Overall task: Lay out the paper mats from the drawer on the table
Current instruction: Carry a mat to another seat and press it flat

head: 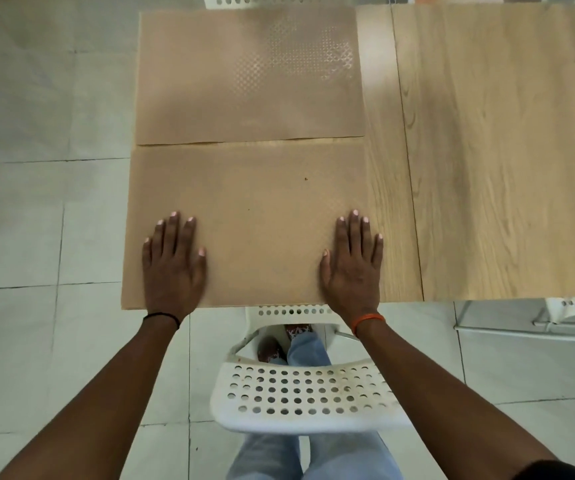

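Now, from the head camera, you have both hands flat on the near mat (258, 216), fingers spread and palms down, gripping nothing. Your left hand (173, 263) presses close to the mat's left edge, and your right hand (353, 263) sits at its right edge, the outer fingers spilling onto the bare table (486, 150). This mat lies with its long axis running left to right across your body, its near edge level with the table's front edge and its left edge at the table's left side. The far mat (249, 74) lies just beyond it, same orientation, the two nearly touching along a thin seam where a sliver of wood shows.

What the next move likely turns on is the open wood to your right: that whole stretch past the table seam is uncovered, so any further mat probably goes there, and your right hand is the nearer one to it. No drawer shows in this view, so you cannot tell which way you must reach for more mats. A white chair (310, 396) stands between you and the table
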